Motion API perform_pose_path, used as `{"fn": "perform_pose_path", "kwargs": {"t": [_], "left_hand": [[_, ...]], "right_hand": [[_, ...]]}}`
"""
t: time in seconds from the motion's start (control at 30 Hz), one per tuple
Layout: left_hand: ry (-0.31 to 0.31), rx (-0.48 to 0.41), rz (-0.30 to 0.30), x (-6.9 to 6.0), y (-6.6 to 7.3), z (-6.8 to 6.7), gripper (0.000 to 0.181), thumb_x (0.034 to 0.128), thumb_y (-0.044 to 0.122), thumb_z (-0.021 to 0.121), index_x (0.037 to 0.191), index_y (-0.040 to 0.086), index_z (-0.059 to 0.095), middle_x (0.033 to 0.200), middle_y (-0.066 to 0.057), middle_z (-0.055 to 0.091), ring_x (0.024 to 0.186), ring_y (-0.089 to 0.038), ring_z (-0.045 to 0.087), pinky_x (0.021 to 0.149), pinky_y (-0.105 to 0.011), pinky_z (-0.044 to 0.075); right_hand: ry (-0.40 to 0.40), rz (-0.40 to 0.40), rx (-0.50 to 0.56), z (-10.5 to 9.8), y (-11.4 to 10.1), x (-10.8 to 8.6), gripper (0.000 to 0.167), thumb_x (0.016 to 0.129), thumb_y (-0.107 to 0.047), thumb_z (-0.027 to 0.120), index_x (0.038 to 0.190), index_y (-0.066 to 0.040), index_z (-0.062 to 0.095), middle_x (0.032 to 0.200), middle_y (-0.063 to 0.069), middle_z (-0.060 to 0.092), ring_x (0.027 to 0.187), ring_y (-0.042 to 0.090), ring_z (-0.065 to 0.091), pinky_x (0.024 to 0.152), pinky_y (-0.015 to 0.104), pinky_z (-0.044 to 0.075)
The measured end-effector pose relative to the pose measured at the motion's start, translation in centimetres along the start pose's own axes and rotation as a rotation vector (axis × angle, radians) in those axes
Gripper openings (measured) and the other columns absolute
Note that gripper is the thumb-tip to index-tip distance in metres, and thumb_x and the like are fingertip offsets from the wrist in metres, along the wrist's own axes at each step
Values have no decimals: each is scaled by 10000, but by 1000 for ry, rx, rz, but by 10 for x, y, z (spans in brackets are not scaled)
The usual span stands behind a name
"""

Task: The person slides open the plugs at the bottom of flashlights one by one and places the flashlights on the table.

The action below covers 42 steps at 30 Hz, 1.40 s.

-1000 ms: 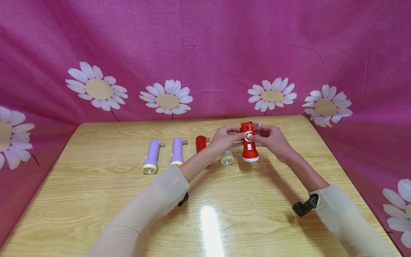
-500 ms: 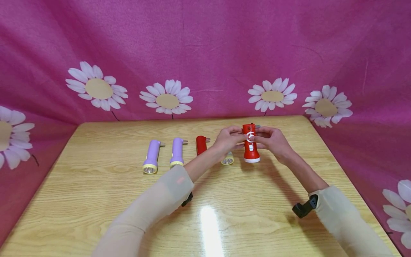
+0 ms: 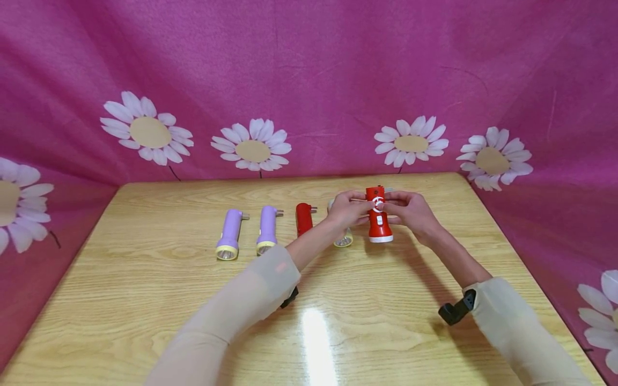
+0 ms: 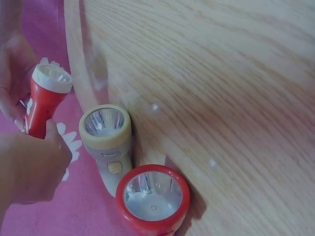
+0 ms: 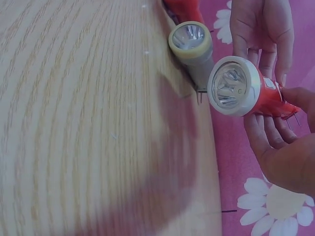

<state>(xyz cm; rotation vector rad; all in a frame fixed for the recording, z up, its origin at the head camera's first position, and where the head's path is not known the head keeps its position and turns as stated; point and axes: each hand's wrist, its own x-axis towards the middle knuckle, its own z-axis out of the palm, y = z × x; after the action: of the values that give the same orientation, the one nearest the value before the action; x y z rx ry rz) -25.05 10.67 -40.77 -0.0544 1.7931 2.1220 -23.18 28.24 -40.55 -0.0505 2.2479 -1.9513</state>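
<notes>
Both hands hold a red flashlight (image 3: 380,229) with a white rim and a white switch, lens end pointing down and toward me, raised above the table. My left hand (image 3: 345,210) grips it from the left, my right hand (image 3: 410,214) from the right, with thumbs near the white emblem on its front. Metal plug prongs (image 5: 294,119) stick out near its tail in the right wrist view. Beneath the left hand, a grey flashlight (image 4: 110,152) with a cream rim lies partly hidden. Beside it is another red flashlight (image 3: 304,217), its lower part covered by my left forearm.
Two purple flashlights (image 3: 230,229) with yellow rims lie in the same row to the left, plug prongs pointing right. The wooden table (image 3: 145,300) ends at a pink curtain (image 3: 318,86) with daisies. A bright reflection lies near the front.
The held flashlight and my left arm have shifted slightly right. The flashlight has turned a little, so its prongs show less. Both hands keep their hold.
</notes>
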Motion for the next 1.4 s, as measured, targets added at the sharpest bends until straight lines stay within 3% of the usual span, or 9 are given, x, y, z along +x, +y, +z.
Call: {"fn": "perform_pose_path", "kwargs": {"t": [0.3, 0.77, 1.1, 1.4], "left_hand": [[50, 34, 11, 5, -6, 7, 248, 911, 19, 711, 1134, -45, 623, 980, -126, 660, 924, -271, 702, 824, -382, 592], [158, 87, -2, 13, -12, 25, 200, 909, 25, 720, 1074, -48, 633, 926, -132, 661, 856, -261, 702, 848, -422, 582], [189, 99, -14, 15, -15, 31, 178, 915, 25, 714, 1056, -45, 630, 928, -140, 656, 843, -262, 703, 824, -402, 591], [235, 167, -34, 15, -16, 31, 154, 907, 44, 733, 1002, -16, 628, 878, -105, 636, 735, -207, 667, 800, -389, 598]], "right_hand": [[19, 7, 48, -1, 7, 4, 414, 972, -50, 617, 1276, 194, 477, 947, -25, 673, 839, 105, 689, 807, 360, 596], [49, 100, 22, -10, 14, 8, 489, 980, -126, 644, 1332, 163, 467, 1063, 37, 623, 890, 125, 679, 879, 374, 569], [51, 116, -15, -14, 18, 11, 493, 984, -133, 639, 1333, 166, 461, 1065, 55, 617, 918, 152, 667, 888, 368, 567], [52, 136, -11, -13, 24, 14, 520, 979, -155, 655, 1355, 154, 471, 1054, 61, 637, 870, 143, 686, 867, 348, 575]]}}
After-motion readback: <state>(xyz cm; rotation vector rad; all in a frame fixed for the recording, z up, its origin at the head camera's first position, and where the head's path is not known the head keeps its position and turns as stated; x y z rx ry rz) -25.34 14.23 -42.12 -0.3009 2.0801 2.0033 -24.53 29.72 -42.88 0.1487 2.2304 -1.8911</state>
